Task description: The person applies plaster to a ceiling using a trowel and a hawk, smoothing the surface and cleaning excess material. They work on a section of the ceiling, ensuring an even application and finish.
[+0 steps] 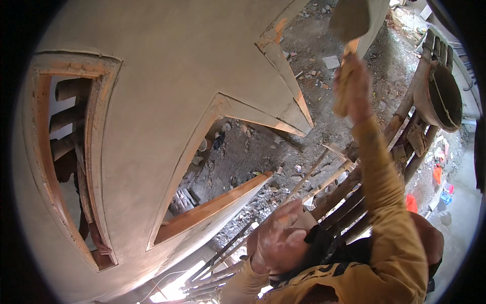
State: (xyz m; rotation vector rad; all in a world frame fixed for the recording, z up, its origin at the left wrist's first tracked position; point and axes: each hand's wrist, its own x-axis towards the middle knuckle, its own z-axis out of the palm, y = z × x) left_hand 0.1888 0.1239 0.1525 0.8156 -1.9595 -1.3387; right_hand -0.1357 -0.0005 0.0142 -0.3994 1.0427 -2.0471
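Your right hand (354, 88) is raised toward the top of the view, at the end of an outstretched arm in a mustard-yellow sleeve (387, 187). Its fingers are closed around the handle of a trowel with a broad, grey-brown, rounded blade (349, 21). The blade is up past your knuckles, near the far edge of the smooth, greyish-beige plastered wall (152, 101); blur keeps you from telling whether it touches.

Your left hand (278, 238) is low in the middle, its skin dusted whitish and its fingers loosely bent. A pale flat piece (305, 221) shows just beside those fingers, but you cannot tell whether you have hold of it.

On your left, the wall has a tall narrow opening with an orange-brown frame (71, 67). At that frame's lower right corner rests another person's hand (104, 248). A larger opening with an orange-brown ledge (212, 207) lies nearer the middle, and through it shows grey ground strewn with rubble (243, 147).

To your right runs a scaffold of round wooden poles (402, 114). By its outer edge, toward the far end, is a deep, round, brownish basin (428, 96) with a pale cord across its mouth. A rough brown block (417, 140) sits on the poles just nearer you.
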